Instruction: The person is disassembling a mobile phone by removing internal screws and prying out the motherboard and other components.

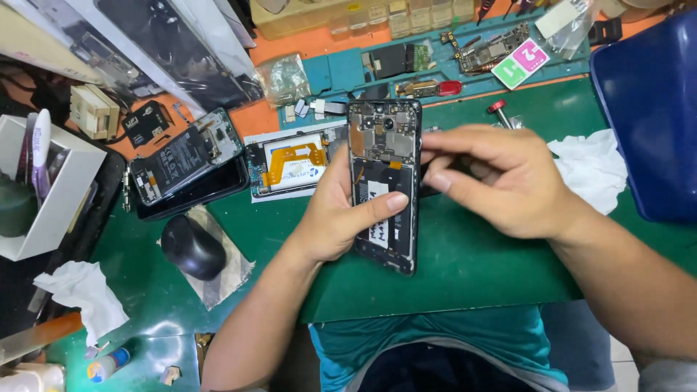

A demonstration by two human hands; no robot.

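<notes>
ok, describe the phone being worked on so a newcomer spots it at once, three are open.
Start at the green mat; at its centre, the left hand grips an opened phone upright, the right hand at its edge. Unlike the two opened phones lying flat to its left, it is the only one held.

**Materials and finishes on the repair bench**

The opened phone point(383, 185) shows a glossy black plastic frame, dull metal shields and a matt black battery. The surface point(465, 268) is a smooth, matt green mat. The white tissue point(592, 168) looks soft and crumpled. The blue tray point(650, 109) is glossy plastic. The black mouse point(192, 248) looks satin.
</notes>
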